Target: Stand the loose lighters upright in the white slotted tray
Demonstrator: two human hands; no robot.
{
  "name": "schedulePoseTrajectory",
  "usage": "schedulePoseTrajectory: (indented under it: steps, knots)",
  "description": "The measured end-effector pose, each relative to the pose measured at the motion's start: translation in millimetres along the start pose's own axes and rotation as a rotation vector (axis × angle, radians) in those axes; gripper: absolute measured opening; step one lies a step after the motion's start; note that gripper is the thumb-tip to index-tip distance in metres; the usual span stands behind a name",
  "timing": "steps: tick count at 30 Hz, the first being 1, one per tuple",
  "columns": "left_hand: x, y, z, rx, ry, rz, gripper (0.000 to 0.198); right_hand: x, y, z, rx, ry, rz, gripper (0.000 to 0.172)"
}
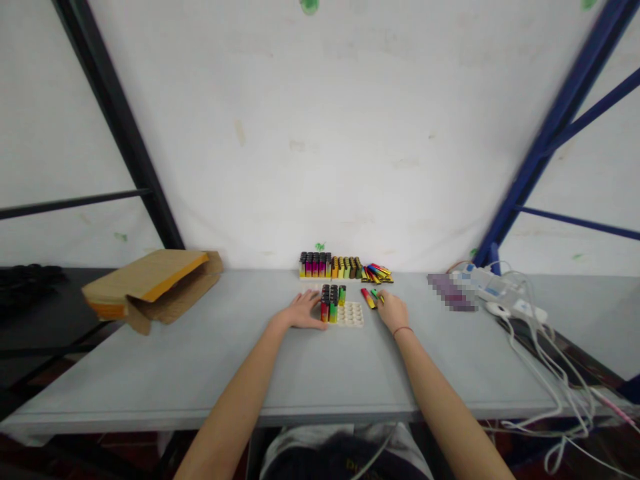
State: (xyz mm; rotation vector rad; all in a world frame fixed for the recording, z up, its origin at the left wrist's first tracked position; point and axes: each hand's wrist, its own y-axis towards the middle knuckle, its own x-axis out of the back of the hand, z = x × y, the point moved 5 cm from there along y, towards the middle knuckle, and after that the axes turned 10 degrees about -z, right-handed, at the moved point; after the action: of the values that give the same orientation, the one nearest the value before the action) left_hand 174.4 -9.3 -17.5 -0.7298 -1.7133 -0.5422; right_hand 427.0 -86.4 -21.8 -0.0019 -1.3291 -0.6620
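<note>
Grey table (200,360), white tray (354,316) — partly filled, colourful black-capped lighters (332,301) upright

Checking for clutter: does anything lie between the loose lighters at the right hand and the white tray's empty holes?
Nothing visible: bare table separates the loose lighters by the right hand from the tray.

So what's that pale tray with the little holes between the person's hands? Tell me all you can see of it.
The tray is a cream-white rectangle, plastic by its look, with rows of round sockets. It lies flat on the grey table. Its left part holds upright lighters, black-topped with coloured bodies; the right sockets are bare. The left hand lies open at its left side, seemingly touching the lighters. The right hand is just off its right edge, apart from it.
</note>
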Motion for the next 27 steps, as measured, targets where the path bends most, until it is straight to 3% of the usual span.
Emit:
schedulePoseTrajectory:
  steps: [4, 6, 15, 23, 27]
  knots:
    - [0.0, 0.2, 0.8, -0.004, -0.002, -0.006, 0.106, -1.8, 0.7, 2.2, 0.042, -0.025, -0.114, 0.042]
    - [-0.4, 0.8, 1.3, -0.006, -0.001, -0.013, 0.106, -1.9, 0.0, 2.9, 0.061, -0.005, -0.143, 0.04]
    - [0.3, -0.5, 0.5, 0.005, -0.001, 0.001, 0.107, 9.0, -3.4, 9.6, -0.007, 0.499, -0.158, 0.035]
    - [-1.1, 0.7, 1.7, 0.006, 0.005, 0.001, 0.107, 10.2, -6.9, 22.1, 0.13, 0.612, -0.121, 0.035]
    - [-1.5, 1.1, 2.3, 0.002, -0.007, -0.006, 0.107, 17.3, -9.9, 26.9, 0.143, 0.636, -0.181, 0.034]
